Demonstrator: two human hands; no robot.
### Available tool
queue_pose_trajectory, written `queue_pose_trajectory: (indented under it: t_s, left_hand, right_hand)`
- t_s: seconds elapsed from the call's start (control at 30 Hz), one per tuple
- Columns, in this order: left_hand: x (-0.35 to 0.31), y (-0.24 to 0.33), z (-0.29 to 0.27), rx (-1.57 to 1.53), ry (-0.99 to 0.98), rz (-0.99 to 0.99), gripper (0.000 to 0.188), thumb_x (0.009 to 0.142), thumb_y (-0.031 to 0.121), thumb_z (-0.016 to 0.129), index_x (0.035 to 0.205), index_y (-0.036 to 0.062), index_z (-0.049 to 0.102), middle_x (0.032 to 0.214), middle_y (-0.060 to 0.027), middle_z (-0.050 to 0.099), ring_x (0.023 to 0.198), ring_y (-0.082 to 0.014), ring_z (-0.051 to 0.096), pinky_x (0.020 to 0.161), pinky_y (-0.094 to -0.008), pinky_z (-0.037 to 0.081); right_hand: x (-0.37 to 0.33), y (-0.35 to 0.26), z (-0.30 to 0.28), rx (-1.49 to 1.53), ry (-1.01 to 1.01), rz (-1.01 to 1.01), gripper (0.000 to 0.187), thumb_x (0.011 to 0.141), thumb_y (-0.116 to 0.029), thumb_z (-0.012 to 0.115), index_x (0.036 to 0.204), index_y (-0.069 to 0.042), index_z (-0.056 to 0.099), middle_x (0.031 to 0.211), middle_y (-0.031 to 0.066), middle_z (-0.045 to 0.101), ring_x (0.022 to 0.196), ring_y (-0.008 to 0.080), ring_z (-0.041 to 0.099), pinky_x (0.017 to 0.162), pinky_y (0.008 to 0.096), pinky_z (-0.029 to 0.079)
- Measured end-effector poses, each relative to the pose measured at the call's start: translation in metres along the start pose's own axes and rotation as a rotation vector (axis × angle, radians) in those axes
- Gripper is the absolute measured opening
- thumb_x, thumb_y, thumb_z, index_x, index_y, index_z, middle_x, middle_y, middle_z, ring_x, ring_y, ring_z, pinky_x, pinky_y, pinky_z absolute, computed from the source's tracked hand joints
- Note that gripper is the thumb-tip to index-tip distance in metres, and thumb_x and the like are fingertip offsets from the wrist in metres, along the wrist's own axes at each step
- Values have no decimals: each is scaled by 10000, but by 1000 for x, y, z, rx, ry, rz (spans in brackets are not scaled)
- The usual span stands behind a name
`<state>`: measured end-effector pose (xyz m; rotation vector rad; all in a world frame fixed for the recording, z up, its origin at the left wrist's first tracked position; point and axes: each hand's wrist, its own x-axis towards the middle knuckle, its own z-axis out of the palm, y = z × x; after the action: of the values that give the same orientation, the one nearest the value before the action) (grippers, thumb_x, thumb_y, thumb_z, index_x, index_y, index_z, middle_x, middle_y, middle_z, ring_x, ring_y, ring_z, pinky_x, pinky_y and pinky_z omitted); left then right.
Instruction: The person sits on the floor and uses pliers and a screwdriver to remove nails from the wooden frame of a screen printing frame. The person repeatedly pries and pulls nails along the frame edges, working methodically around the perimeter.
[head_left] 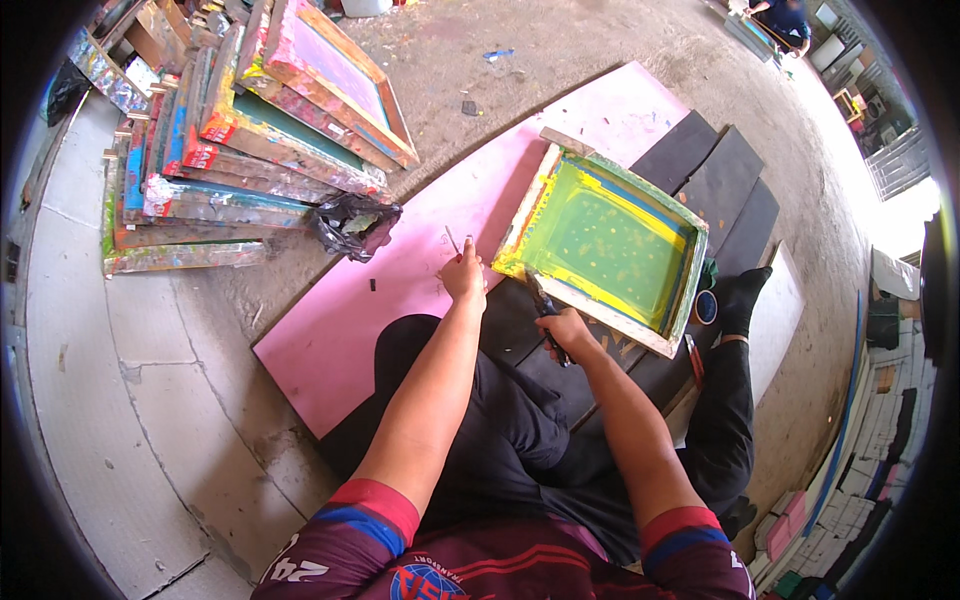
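A wooden screen-printing frame (610,245) with green mesh, yellow smears and pale spots lies in front of me, right of centre. My right hand (567,332) is closed round a long black hand tool (541,297), pliers-like in shape; its tip reaches the frame's near left corner. Left of that corner, over a pink board (400,300), my left hand (465,277) is closed in a pinch. A thin, short stick-like piece (452,240) shows at its fingertips; its kind cannot be made out.
Several paint-stained frames (260,140) lean stacked at upper left, beside a black plastic bag (357,222). Dark panels (715,165) lie under the screen frame. A small round container (706,306) and a red-handled tool (694,360) lie near my foot. Another person (785,22) works at far upper right.
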<state>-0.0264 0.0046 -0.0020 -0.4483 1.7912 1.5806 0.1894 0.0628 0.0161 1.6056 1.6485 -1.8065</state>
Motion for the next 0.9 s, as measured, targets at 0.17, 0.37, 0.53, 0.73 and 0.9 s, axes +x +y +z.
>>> queue_pose_trajectory:
  t_s: [0.17, 0.37, 0.53, 0.73, 0.9]
  left_hand:
    - [-2, -4, 2, 53, -48, 36, 443, 949, 492, 711, 883, 60, 639, 698, -10, 582, 428, -120, 431, 390, -293, 334]
    - [-19, -5, 2, 180, -120, 48, 395, 954, 408, 716, 819, 44, 638, 654, -24, 588, 405, -133, 446, 369, -315, 341]
    - [-14, -19, -5, 333, -232, 77, 328, 932, 364, 732, 831, 63, 650, 685, -54, 631, 450, -156, 542, 395, -346, 408]
    - [8, -43, -6, 646, -28, 591, 330, 865, 303, 778, 1002, 31, 653, 883, -162, 721, 852, -371, 710, 790, -470, 543]
    - [8, -42, 0, 687, -71, 527, 332, 871, 300, 769, 1008, 35, 624, 902, -157, 711, 879, -365, 707, 791, -475, 535]
  right_hand:
    - [-4, 1, 13, -188, 154, -44, 417, 884, -331, 682, 836, 83, 676, 690, 201, 686, 560, 308, 695, 576, 424, 557]
    - [-21, -3, 35, -426, 409, -42, 440, 879, -383, 633, 1117, -30, 746, 1128, 302, 703, 1134, 455, 659, 997, 521, 521]
    - [-31, -8, 47, -444, 449, -63, 451, 882, -378, 627, 1107, -3, 740, 1128, 301, 704, 1112, 456, 670, 989, 524, 526]
    - [-15, -11, 28, -344, 189, -48, 434, 920, -343, 656, 1067, 63, 707, 1036, 283, 721, 957, 372, 736, 799, 465, 601]
    - [16, 13, 17, 211, -97, -76, 536, 956, -346, 710, 1227, 93, 568, 945, 223, 679, 668, 328, 710, 539, 418, 599]
